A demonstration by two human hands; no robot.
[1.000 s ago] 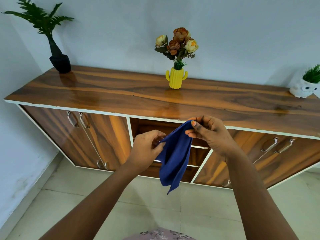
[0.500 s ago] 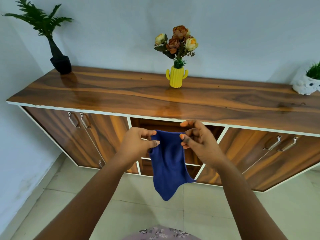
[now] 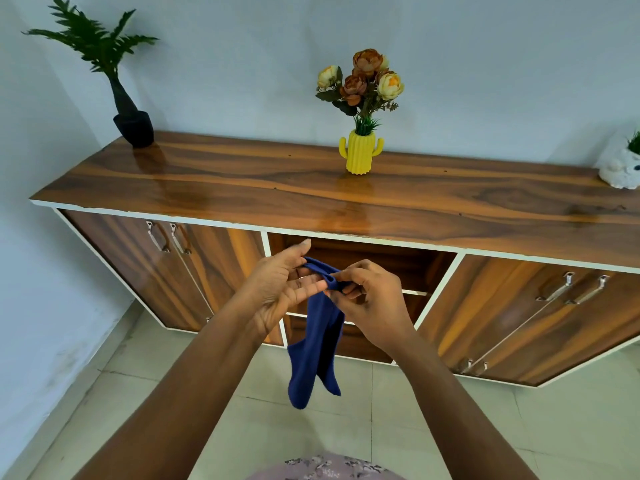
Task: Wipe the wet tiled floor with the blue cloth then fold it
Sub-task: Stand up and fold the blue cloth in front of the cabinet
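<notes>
The blue cloth (image 3: 317, 344) hangs in the air in front of me, doubled over so two layers dangle down above the pale tiled floor (image 3: 433, 420). My right hand (image 3: 372, 303) pinches the gathered top edge between thumb and fingers. My left hand (image 3: 282, 291) is at the same top edge, palm turned toward me, fingers stretched out with the cloth's upper fold lying against them. Both hands nearly touch each other in front of the cabinet's open middle compartment.
A long wooden sideboard (image 3: 242, 192) spans the wall ahead, with handled doors left and right. On it stand a black vase with a green plant (image 3: 133, 128), a yellow cactus vase of flowers (image 3: 360, 155) and a white planter (image 3: 620, 168). A wall closes the left side.
My hands have come together, bringing the two top corners of the cloth to one point. The cloth, spread flat half a second ago, now hangs narrower and doubled.
</notes>
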